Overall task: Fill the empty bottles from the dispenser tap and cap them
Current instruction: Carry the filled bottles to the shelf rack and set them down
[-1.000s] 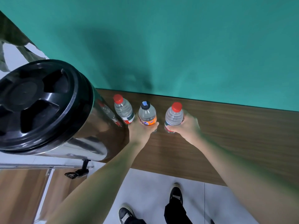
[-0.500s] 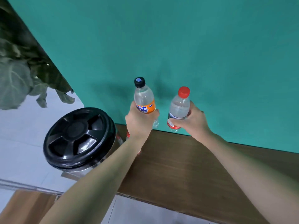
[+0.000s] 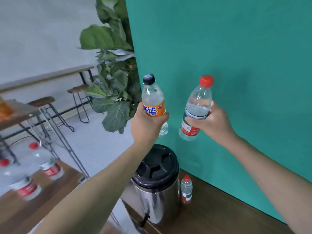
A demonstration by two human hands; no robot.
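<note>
Two bare forearms reach up and away from the camera, each ending in a hand wrapped round a bottle. Nearest below them, a dark wooden counter carries a steel drum-shaped dispenser with a black ribbed lid; its small black tap sticks out low at the front, and a small clear bottle with a red cap stands upright just beside the drum, against the backdrop side. To the left, a separate wooden table holds two large clear jugs with red caps, blurred. Higher up, the left hand grips a clear plastic bottle with an orange label and black cap, fingers curled round its lower half, bottle nearly upright. The right hand grips a clear plastic bottle with a red label and red cap, tilted with its cap leaning right; water shows inside it. Both bottles hang in the air well above the dispenser, near each other but apart. Behind the left bottle stands a broad-leaved green plant, with dark metal-legged stools on grey floor farther left, and a flat teal backdrop behind everything on the right.
</note>
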